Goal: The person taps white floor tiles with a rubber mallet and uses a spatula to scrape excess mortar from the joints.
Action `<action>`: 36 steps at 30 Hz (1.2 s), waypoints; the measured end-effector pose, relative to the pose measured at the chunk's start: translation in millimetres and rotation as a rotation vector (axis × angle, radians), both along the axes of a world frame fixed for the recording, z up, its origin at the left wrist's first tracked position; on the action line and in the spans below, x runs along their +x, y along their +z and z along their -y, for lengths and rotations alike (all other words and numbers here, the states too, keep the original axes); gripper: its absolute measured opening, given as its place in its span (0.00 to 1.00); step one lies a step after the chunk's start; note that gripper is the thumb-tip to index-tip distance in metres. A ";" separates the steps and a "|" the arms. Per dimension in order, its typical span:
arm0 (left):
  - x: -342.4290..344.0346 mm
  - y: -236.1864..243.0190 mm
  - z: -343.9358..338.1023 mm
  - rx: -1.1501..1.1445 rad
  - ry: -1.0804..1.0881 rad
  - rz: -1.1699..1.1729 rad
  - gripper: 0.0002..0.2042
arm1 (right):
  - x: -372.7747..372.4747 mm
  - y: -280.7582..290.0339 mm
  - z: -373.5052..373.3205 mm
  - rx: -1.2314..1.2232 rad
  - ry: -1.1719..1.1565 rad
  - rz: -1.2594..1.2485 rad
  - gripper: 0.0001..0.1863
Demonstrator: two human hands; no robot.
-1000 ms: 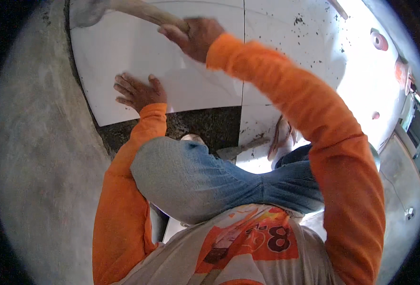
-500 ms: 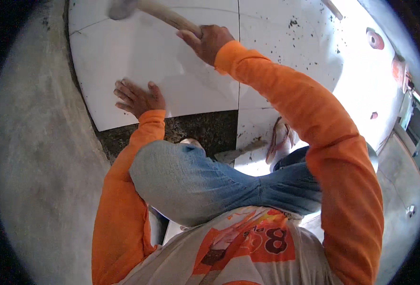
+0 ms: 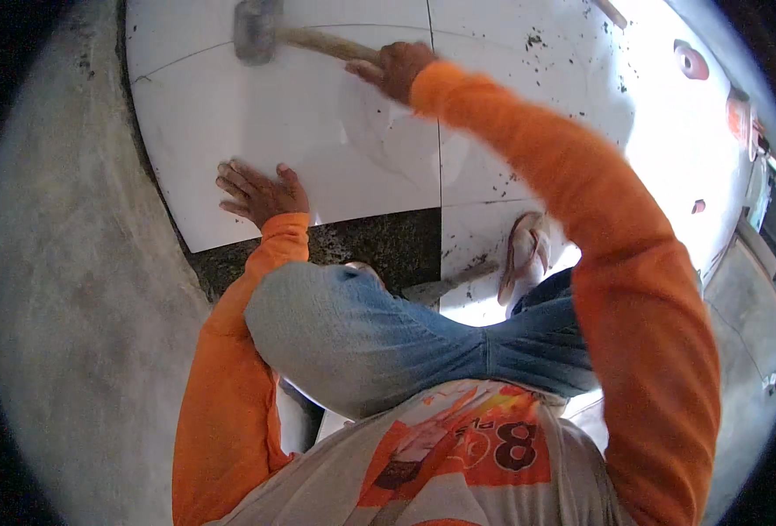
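Observation:
My right hand point(image 3: 398, 70) is closed round the wooden handle of a mallet point(image 3: 325, 43). Its thick grey head, slightly blurred, is over the far part of a large white floor tile point(image 3: 335, 175); whether it touches the tile I cannot tell. Flat on the near left part of that tile, fingers spread, lies my left hand point(image 3: 260, 188). A dark strip of rough mortar point(image 3: 379, 241) shows along the tile's near edge, in front of my knees. A trowel point(image 3: 449, 282), mortar-smeared and partly behind my leg, lies at the strip's right end.
A bare grey wall point(image 3: 55, 263) rises along the left side of the tiles. More white tiles point(image 3: 511, 114) with dark mortar crumbs extend to the right. My sandalled foot point(image 3: 524, 254) rests there. Farther right lies a reddish roll-shaped object point(image 3: 691, 61).
The mallet has swung to the right and its head has come down nearer. My right hand has shifted slightly right; my left hand stays on the tile.

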State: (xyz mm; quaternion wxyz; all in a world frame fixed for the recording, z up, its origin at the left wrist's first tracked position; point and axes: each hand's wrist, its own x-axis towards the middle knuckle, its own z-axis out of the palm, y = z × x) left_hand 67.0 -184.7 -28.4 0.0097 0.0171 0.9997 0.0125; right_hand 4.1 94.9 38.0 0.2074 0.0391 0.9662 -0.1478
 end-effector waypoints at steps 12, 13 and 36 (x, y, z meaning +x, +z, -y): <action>4.8 14.5 8.6 0.038 -0.023 0.034 0.39 | -1.2 68.5 21.4 -0.296 -0.050 0.047 0.35; 3.6 11.7 3.7 0.028 -0.035 0.047 0.38 | 2.2 63.2 14.9 -0.271 -0.049 0.021 0.35; 19.5 18.3 -12.1 0.057 -0.255 0.054 0.35 | 1.4 89.8 -9.5 0.034 0.055 0.371 0.35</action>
